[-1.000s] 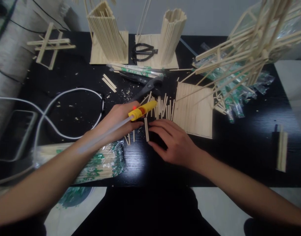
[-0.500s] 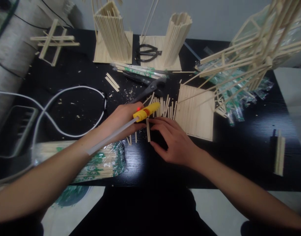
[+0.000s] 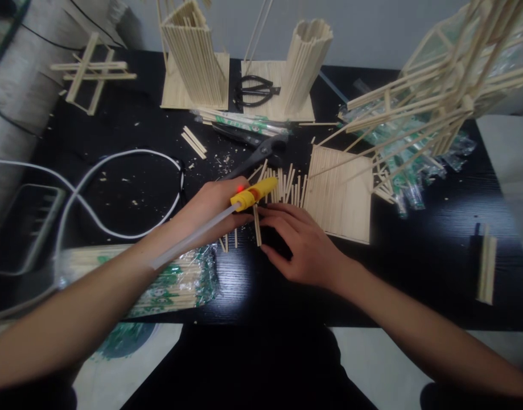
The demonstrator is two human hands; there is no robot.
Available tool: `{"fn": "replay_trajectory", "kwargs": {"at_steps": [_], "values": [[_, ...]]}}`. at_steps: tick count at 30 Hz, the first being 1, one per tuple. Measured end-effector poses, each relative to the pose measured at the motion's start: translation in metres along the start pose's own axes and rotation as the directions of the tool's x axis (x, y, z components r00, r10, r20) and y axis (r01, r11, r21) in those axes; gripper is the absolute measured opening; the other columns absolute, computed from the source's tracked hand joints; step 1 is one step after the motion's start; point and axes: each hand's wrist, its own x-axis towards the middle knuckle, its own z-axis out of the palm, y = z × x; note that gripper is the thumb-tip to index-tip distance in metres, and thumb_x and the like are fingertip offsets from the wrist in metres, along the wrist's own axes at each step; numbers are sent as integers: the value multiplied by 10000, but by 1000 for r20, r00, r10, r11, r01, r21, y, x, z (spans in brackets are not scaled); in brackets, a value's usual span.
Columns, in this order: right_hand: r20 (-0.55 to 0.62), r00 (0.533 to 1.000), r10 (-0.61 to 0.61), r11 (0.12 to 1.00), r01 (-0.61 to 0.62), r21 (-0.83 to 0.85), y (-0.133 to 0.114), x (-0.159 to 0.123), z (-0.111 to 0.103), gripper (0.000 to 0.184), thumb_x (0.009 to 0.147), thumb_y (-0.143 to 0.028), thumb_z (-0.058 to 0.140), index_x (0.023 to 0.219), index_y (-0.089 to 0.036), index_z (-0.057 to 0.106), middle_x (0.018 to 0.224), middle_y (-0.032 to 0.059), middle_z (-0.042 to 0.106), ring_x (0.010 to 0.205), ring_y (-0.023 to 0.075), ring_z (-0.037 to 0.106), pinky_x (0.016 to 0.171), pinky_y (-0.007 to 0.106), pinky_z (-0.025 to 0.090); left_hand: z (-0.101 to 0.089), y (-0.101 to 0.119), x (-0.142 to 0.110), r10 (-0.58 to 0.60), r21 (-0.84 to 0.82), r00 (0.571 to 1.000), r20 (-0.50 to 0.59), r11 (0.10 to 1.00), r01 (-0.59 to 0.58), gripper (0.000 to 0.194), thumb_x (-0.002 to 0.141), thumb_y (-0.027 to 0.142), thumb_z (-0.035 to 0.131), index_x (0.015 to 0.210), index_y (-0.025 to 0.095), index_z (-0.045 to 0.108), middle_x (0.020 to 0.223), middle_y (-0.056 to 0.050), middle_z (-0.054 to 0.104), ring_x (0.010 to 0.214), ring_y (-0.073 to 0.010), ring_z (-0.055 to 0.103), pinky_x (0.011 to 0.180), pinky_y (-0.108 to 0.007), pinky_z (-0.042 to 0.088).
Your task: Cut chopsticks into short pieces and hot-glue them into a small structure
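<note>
My left hand (image 3: 221, 200) is wrapped around a yellow hot glue gun (image 3: 256, 193), with a translucent glue stick (image 3: 197, 234) trailing from its back over my forearm. A red light glows on the gun, and its nozzle is hidden. My right hand (image 3: 301, 244) curls beside a pair of short wooden sticks (image 3: 257, 226), thumb and fingertips against their right side. Just beyond the fingers lie several loose cut sticks (image 3: 292, 185). Right of these is a flat panel of sticks (image 3: 340, 193) laid side by side.
Two stick towers (image 3: 195, 62) stand on bases at the back, with black-handled scissors (image 3: 255, 91) between. Dark pliers (image 3: 261, 152) lie mid-table. A large stick frame (image 3: 453, 108) leans in at right. A white cable (image 3: 116, 152) loops left, above packaged sticks (image 3: 180, 285).
Both hands keep almost the same position. The red light on the glue gun looks brighter, and the whole view has shifted very slightly.
</note>
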Motion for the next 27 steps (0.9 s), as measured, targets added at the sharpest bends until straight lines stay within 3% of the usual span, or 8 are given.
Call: {"fn": "replay_trajectory", "kwargs": {"at_steps": [6, 13, 27], "values": [[-31, 998, -48, 998, 47, -35, 1, -3, 3, 363, 912, -202, 648, 1275, -181, 655, 1344, 126, 680, 1328, 298, 563, 1093, 526, 497, 0, 2, 0, -24, 3, 1000, -4, 1000, 24, 210, 810, 306, 749, 875, 219, 569, 836, 24, 672, 746, -158, 637, 648, -267, 424], [-32, 995, -93, 992, 89, -95, -1, -3, 3, 264, 937, -187, 632, 1181, -177, 732, 1320, 140, 692, 1273, 302, 602, 1032, 507, 541, -2, 5, 2, -50, -6, 999, 9, 999, 50, 222, 804, 314, 749, 846, 211, 557, 786, 33, 657, 709, -148, 619, 623, -263, 416], [-15, 996, -85, 993, 83, -88, -3, -2, 1, 263, 947, -186, 621, 1184, -177, 733, 1323, 135, 695, 1263, 298, 614, 1023, 514, 544, -1, 3, 5, -60, -24, 998, 32, 998, 61, 188, 794, 293, 743, 898, 218, 606, 814, 32, 685, 730, -155, 647, 639, -267, 437]]}}
